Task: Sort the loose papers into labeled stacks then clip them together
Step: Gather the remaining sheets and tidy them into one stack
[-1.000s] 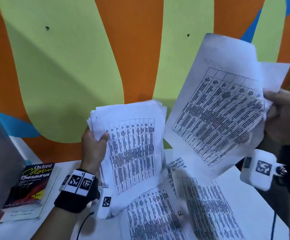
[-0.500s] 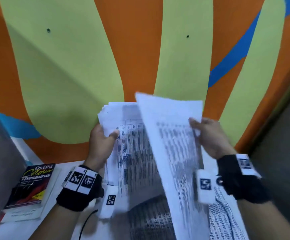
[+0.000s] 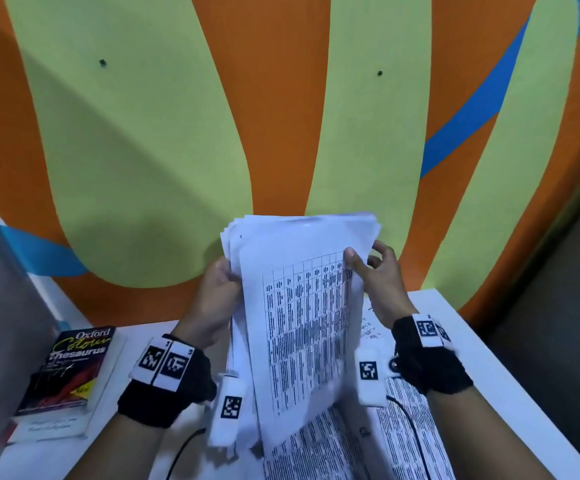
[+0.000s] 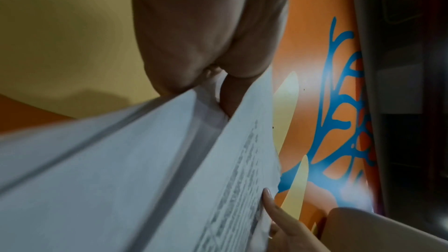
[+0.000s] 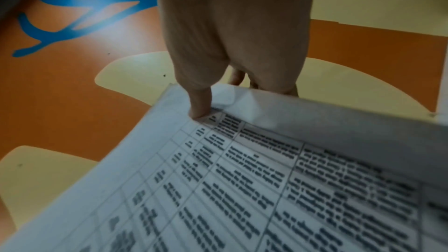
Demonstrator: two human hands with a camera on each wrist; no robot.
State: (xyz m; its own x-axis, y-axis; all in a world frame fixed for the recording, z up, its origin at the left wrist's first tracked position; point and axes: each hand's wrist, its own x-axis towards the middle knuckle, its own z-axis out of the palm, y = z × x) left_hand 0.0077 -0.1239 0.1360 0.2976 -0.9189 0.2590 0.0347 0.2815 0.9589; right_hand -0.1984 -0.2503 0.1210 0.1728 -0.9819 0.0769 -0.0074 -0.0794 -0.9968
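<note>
White paper stack [image 3: 302, 306] upright, gripped by both hands: L [image 3: 217, 299], R [image 3: 378, 282].

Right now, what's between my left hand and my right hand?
The held stack of papers fills that stretch in the head view: the left hand grips its left edge and the right hand pinches its upper right edge.

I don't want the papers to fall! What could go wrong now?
The paper stack is held upright off the table, and its top edges are uneven, so sheets might slip out. The right hand only pinches the front sheet's edge, which could crease. Falling sheets could mix with the printed pages lying below.
</note>
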